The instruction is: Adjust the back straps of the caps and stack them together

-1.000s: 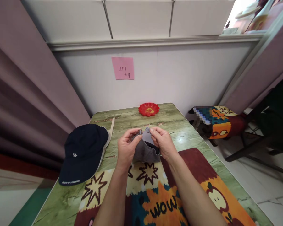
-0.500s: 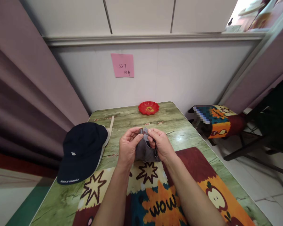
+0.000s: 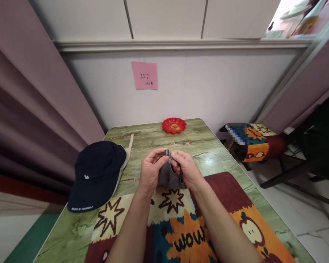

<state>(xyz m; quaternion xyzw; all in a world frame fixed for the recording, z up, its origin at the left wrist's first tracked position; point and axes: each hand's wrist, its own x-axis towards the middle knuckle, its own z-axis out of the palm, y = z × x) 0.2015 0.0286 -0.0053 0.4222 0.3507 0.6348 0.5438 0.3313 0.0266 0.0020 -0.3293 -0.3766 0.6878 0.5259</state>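
Note:
A grey cloth cap (image 3: 168, 177), partly covered by my fingers, hangs just above the patterned mat. My left hand (image 3: 152, 168) pinches the small dark metal buckle (image 3: 167, 152) on its strap. From the other side, my right hand (image 3: 186, 166) grips the strap's free end between thumb and fingers, right up against the buckle. Whether the strap has passed through the buckle I cannot tell. To the left lies a navy cap (image 3: 98, 171) with a pale strap (image 3: 131, 142) sticking up at its back.
The mat (image 3: 181, 237) covers the near part of the green marbled table (image 3: 145, 137). A red scalloped dish (image 3: 174, 125) sits at the far edge. On the wall is a pink note (image 3: 145, 75). A covered stool (image 3: 256, 142) stands right of the table, and a curtain (image 3: 57, 73) hangs at left.
My hands have come closer together, bringing the strap end up to the buckle where a gap showed before. The view has shifted slightly.

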